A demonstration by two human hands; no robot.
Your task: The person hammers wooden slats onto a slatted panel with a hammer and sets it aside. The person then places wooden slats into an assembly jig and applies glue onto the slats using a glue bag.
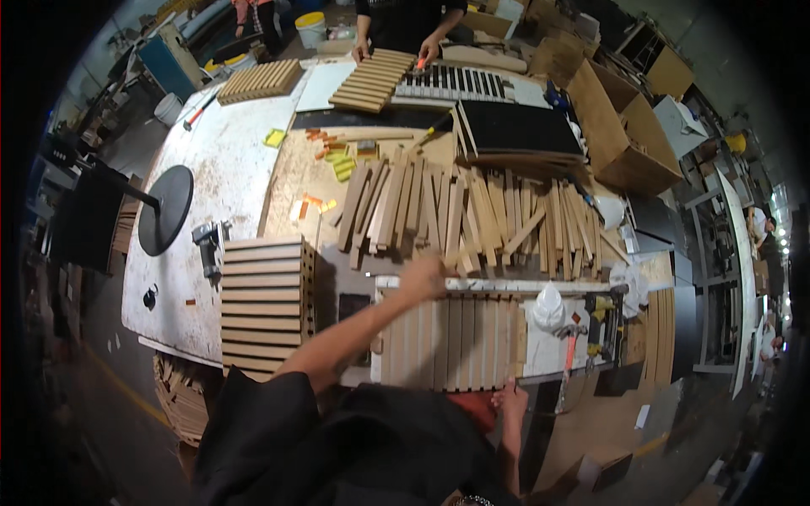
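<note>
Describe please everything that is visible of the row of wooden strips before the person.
The row of strips looks like light brown wood, with paler bands between. The strips lie flat, side by side, running lengthwise away from the wearer. A white, worn-looking rail borders their far end. The right hand is at the near right corner; contact is unclear. The left forearm passes over the far left corner.

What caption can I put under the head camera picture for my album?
Left hand beside a heap of loose wooden strips, right hand near a row of slats.

Hands [423, 278] apart, left arm [359, 331] forward
</note>
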